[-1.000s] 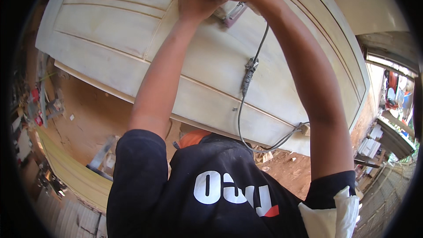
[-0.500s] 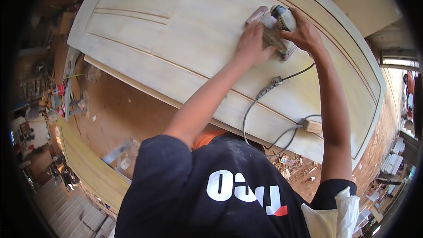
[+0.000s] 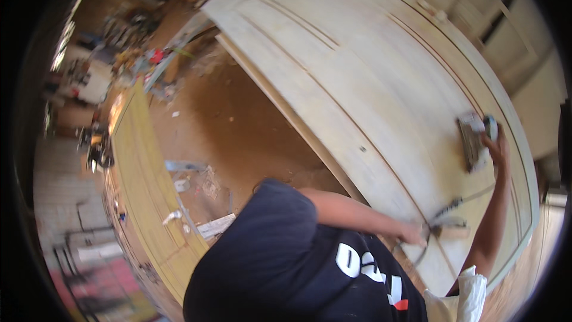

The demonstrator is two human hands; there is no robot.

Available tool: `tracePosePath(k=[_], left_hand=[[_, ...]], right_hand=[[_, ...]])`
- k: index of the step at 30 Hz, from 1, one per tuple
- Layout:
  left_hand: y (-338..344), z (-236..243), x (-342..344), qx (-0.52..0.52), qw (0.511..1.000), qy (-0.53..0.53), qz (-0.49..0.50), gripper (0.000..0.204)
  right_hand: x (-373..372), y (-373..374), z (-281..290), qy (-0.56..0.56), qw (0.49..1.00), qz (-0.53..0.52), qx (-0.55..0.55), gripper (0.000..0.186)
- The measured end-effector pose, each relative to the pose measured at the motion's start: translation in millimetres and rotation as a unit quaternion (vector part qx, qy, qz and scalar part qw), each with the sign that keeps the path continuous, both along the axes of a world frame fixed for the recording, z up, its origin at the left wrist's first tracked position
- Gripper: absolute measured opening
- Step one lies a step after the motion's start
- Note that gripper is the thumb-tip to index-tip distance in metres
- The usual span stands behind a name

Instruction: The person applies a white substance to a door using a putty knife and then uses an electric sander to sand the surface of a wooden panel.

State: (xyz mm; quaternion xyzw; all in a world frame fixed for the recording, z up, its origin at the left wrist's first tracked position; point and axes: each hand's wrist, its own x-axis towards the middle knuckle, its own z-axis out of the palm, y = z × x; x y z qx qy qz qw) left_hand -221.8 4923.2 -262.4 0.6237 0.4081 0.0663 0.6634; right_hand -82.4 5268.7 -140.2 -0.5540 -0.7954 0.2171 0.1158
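Observation:
A pale wooden door panel [image 3: 369, 83] with grooved lines lies flat in front of me. On its right part rests a sander [image 3: 471, 143] with a wide flat base, and my right hand [image 3: 500, 150] is closed around its light-coloured body. My left hand [image 3: 412, 234] is low, at the panel's near edge, its fingers closed at the dark power cord [image 3: 428, 231]; motion softens their outline. A thicker wrapped stretch of the cord [image 3: 448, 207] lies on the panel between the sander and a small wood block [image 3: 454, 232].
A yellowish wooden panel [image 3: 149, 185] lies to the left across a strip of brown dirt floor [image 3: 238, 125]. Scraps and tools clutter the far left. Large pale boards [image 3: 524, 101] stand beyond the panel's far right edge.
The view has turned left. My left hand has left the sander and come down to the cord near the block. My right hand still holds the sander, now turned more upright in the picture.

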Motion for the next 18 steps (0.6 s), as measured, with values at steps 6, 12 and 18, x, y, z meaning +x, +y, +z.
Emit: tracePosePath(k=[6,12,18], left_hand=[[17,-23,92,-0.067,0.976,-0.11,-0.177,0.074],[43,-8,89,-0.025,0.976,-0.102,-0.19,0.051],[19,16,2,-0.079,0.984,-0.046,-0.151,0.043]], right_hand=[[-47,-6,20,-0.044,0.999,0.005,0.008,0.055],[-130,-36,48,-0.042,0.996,0.077,0.0,0.068],[-200,-98,42,-0.07,0.992,0.098,0.024,0.073]])
